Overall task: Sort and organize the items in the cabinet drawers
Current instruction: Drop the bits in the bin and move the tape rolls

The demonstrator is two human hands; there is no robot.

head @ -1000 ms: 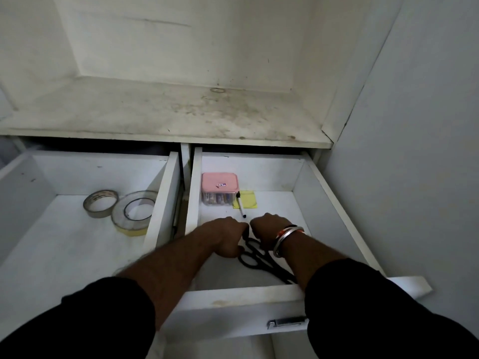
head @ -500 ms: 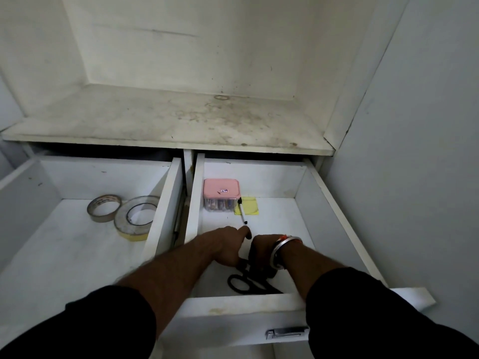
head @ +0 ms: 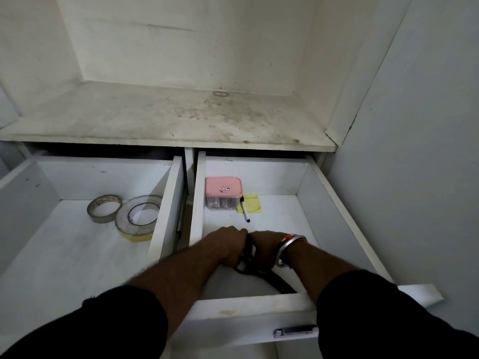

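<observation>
A white open shelf [head: 134, 117] spans the middle of the frame. Its surface is dusty and mottled with brownish stains, densest right of centre. 1 faint ring mark [head: 219, 93] sits near its rear edge, just right of centre. 1 small dark spot [head: 295, 141] lies at the front edge toward the right. Behind the shelf, the back panel [head: 181, 42] fills the upper centre, scuffed with thin grey lines. A slanted white side panel [head: 363, 63] closes the recess at upper right. A plain grey wall [head: 425, 164] runs down the right edge.
</observation>
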